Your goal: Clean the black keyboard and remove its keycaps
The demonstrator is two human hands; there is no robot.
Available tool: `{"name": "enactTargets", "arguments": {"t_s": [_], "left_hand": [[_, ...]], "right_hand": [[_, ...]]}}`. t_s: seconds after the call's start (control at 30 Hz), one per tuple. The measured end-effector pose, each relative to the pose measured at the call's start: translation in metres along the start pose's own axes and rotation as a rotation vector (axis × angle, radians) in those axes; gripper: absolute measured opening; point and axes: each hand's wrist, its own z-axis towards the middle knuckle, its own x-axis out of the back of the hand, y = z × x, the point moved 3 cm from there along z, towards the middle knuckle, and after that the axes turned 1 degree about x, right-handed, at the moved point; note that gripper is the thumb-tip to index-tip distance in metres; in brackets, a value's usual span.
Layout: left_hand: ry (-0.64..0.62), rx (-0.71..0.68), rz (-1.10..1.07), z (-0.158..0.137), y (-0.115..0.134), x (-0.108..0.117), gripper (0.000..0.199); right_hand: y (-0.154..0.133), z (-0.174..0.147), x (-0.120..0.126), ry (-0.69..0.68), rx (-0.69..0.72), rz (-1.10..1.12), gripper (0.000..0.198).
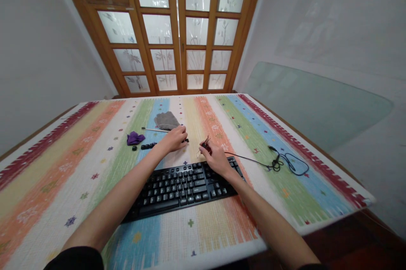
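A black keyboard (190,185) lies across the table below my forearms, with some keys gone along its top right part. My left hand (177,138) is beyond its back edge, fingers curled down and closed on a small black keycap (187,140) at the tabletop. Above the keyboard's back right part, my right hand (216,158) pinches a small dark piece (205,146) with thin wire loops sticking out of it. More black keycaps (147,146) stand in a row left of my left wrist, and a single keycap (134,148) sits beside them.
Left of my hands are a crumpled purple cloth (135,138), a folded grey cloth (166,121) and a thin rod (154,129) with a dark tip. The keyboard's black cable (276,162) lies coiled at right. A striped cloth (95,168) covers the table.
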Motion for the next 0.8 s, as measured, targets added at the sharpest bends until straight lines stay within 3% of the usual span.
{"name": "enactTargets", "arguments": {"t_s": [0.23, 0.8], "left_hand": [[-0.078, 0.041, 0.049, 0.007, -0.003, -0.013, 0.010], [-0.052, 0.051, -0.042, 0.006, -0.009, -0.015, 0.009]], "right_hand": [[0.001, -0.002, -0.002, -0.002, 0.022, -0.037, 0.013], [0.000, -0.004, -0.005, -0.038, 0.006, -0.042, 0.015]]}}
